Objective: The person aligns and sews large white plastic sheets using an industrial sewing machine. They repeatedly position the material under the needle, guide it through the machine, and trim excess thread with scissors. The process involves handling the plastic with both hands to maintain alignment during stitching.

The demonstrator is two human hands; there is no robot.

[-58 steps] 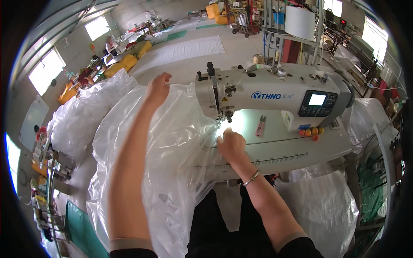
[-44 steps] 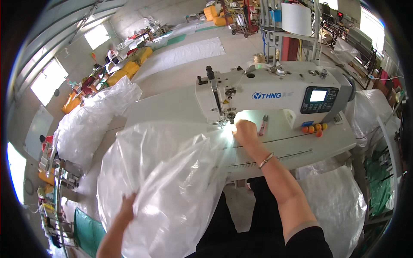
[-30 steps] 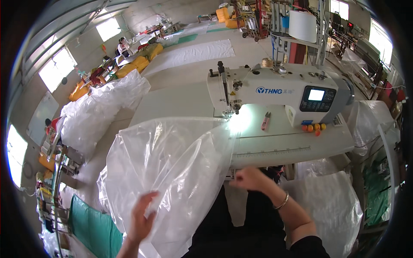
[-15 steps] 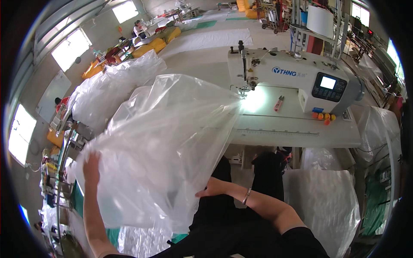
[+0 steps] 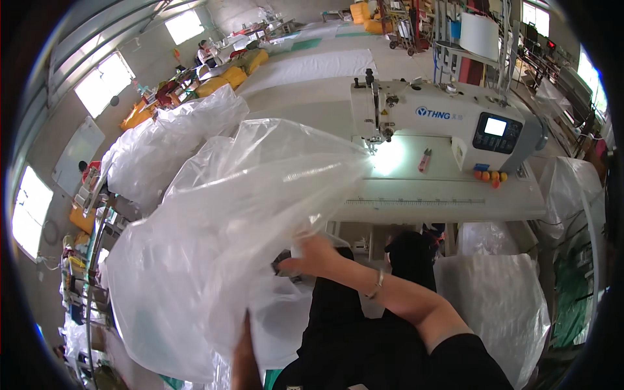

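Gripping the clear bag [image 5: 214, 227] at its near edge, the right hand [image 5: 316, 255] should pull smoothly, clear of the machine [image 5: 448, 123]; left hand's state: cannot tell, hidden behind plastic.

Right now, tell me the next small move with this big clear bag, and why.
Probably draw the clear plastic bag further left, off the sewing machine table. The right hand grips it below the table edge, the left forearm is hidden behind it, and one corner lies near the needle.
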